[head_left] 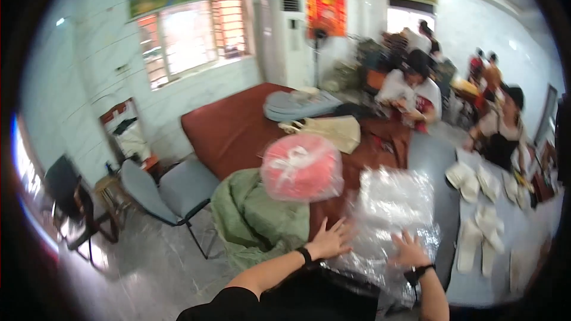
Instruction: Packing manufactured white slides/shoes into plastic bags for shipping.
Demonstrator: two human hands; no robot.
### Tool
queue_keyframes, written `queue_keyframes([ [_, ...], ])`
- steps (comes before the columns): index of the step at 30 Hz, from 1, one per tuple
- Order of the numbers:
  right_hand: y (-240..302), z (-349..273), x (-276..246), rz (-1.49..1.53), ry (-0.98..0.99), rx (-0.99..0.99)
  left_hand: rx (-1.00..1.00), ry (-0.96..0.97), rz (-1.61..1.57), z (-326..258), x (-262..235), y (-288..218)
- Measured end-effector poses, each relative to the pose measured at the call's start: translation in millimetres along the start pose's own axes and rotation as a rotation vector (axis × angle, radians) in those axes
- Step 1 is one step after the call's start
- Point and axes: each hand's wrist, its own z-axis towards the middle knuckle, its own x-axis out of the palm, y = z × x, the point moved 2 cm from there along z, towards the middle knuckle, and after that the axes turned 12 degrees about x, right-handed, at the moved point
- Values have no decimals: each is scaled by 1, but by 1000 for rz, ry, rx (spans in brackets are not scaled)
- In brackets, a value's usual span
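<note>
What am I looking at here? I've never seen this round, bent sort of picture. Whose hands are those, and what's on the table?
This is one picture from a wide fisheye camera worn on a person's head, looking down and forward. That lens bends straight edges near the rim. The two forearms coming in from the bottom are the wearer's own, bare, each with a dark wristband.

The left hand and right hand are both spread open on a heap of clear plastic bags. Neither hand grips anything. Just beyond sits a red bundle wrapped in clear plastic, and a green sack hangs off the table's near corner. The brown table also carries a beige bag. White slippers lie on a grey surface to the right. Other people work at the far end.
</note>
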Motion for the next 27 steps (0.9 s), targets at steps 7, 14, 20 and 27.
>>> queue_keyframes([
  [7, 14, 5, -6, 84, 133, -22, -539, -533, -573, -20, -12, 42],
  [14, 16, 5, -13, 59, 140, 41, -611, -121, -903, 36, -29, 33],
  [20, 21, -2, -18, 63, 188, 77, -257, -389, -1211, 41, -7, 24],
  [27, 8, 11, -1, 27, 120, 43, -468, -528, -1220, 40, -9, 21],
])
